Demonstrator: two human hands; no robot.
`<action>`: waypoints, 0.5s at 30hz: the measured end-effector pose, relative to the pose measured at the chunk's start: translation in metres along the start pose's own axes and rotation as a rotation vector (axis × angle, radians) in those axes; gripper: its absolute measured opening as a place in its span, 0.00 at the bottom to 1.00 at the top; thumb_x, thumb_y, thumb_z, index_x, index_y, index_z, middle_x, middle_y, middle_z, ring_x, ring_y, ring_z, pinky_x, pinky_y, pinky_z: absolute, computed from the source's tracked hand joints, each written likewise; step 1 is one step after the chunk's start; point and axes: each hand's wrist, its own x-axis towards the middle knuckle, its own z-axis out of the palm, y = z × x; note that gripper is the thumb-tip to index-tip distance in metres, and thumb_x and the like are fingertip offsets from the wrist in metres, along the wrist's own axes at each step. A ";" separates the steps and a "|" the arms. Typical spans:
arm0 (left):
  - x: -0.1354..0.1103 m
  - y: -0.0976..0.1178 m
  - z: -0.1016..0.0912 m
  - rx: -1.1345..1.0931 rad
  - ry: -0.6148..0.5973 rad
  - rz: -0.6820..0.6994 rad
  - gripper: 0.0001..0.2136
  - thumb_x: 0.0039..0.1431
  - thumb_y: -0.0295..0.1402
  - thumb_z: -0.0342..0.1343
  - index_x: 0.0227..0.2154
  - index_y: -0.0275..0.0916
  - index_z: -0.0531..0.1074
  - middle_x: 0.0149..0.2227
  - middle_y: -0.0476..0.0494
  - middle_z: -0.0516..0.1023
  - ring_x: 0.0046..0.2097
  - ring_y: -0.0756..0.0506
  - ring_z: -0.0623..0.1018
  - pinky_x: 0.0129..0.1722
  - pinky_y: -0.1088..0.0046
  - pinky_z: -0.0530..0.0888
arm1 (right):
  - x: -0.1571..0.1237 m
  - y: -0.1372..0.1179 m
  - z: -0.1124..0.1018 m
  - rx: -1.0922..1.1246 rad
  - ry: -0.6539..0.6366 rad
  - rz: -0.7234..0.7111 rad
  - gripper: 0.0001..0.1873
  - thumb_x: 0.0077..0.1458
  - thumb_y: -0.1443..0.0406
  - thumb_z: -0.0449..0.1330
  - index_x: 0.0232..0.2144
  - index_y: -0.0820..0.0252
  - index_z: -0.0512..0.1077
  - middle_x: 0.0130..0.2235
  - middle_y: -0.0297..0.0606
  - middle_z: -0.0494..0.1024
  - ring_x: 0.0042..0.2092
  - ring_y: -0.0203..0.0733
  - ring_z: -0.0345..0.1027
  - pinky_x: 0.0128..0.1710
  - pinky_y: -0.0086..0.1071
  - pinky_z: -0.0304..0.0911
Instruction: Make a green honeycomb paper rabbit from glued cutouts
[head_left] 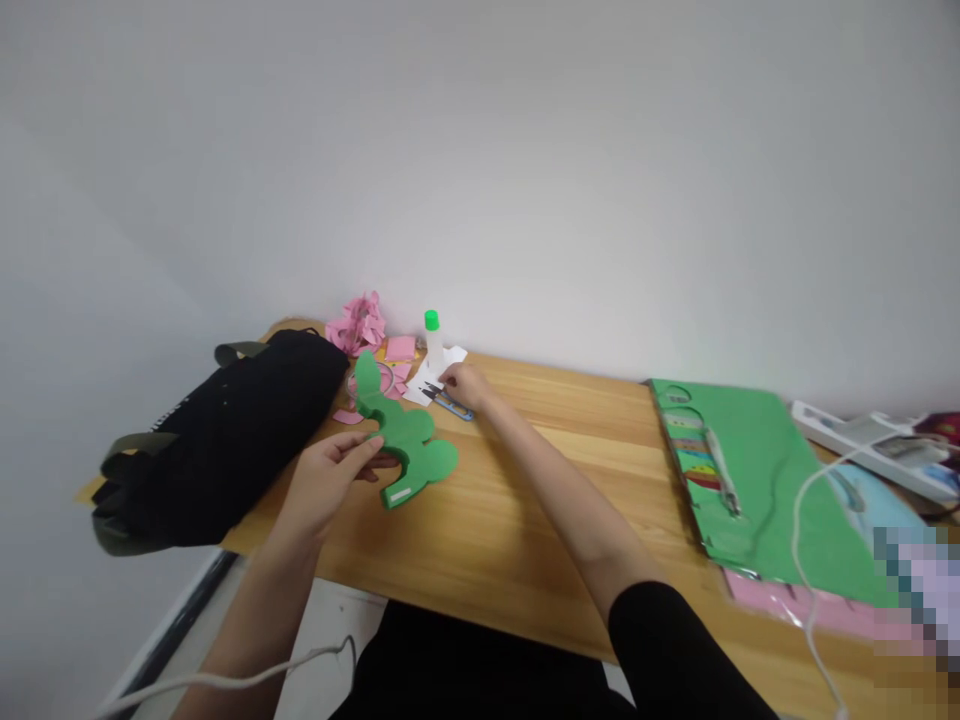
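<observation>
A black fabric bag flanks our wooden counter. Our left hand pinches a green foam cut-out. Our outstretched right hand closes on small black-bladed scissors beside a green-capped glue bottle.

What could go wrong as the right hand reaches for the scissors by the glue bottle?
The right hand is at the small scissors, right beside the upright glue bottle; a careless pull might tip it. The left hand pinches the green cutout by one edge, so it may bend or slip.
</observation>
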 end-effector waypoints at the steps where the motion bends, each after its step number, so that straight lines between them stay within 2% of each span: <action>1: -0.001 0.002 0.003 0.001 -0.013 0.005 0.21 0.32 0.44 0.70 0.28 0.36 0.76 0.28 0.42 0.83 0.31 0.41 0.83 0.25 0.74 0.73 | 0.000 -0.001 -0.001 0.005 0.001 -0.009 0.11 0.62 0.62 0.60 0.44 0.63 0.73 0.48 0.41 0.76 0.48 0.43 0.72 0.49 0.44 0.69; 5: -0.003 0.008 0.011 0.009 -0.040 0.029 0.21 0.32 0.46 0.70 0.26 0.35 0.76 0.27 0.40 0.83 0.30 0.41 0.83 0.24 0.73 0.73 | -0.003 -0.002 -0.003 0.058 0.026 -0.048 0.11 0.58 0.70 0.61 0.44 0.62 0.75 0.45 0.40 0.79 0.47 0.42 0.73 0.50 0.40 0.68; 9: -0.004 0.012 0.017 -0.008 -0.063 0.030 0.21 0.31 0.45 0.71 0.26 0.35 0.76 0.24 0.42 0.82 0.28 0.42 0.82 0.24 0.74 0.72 | -0.007 -0.004 -0.005 0.138 0.100 -0.053 0.17 0.53 0.78 0.58 0.42 0.59 0.78 0.46 0.40 0.81 0.48 0.43 0.73 0.51 0.33 0.64; 12: -0.005 0.016 0.023 -0.022 -0.074 0.055 0.20 0.32 0.44 0.71 0.25 0.35 0.76 0.24 0.43 0.81 0.28 0.43 0.82 0.23 0.75 0.72 | -0.016 -0.006 -0.010 0.216 0.171 -0.025 0.17 0.53 0.77 0.56 0.41 0.60 0.78 0.44 0.41 0.82 0.44 0.43 0.74 0.48 0.34 0.65; 15: -0.009 0.021 0.029 -0.023 -0.135 0.098 0.19 0.36 0.44 0.70 0.26 0.35 0.76 0.26 0.41 0.82 0.29 0.42 0.82 0.24 0.74 0.72 | -0.040 -0.007 -0.021 0.317 0.244 0.010 0.12 0.57 0.72 0.54 0.39 0.63 0.77 0.38 0.42 0.82 0.38 0.41 0.74 0.43 0.34 0.67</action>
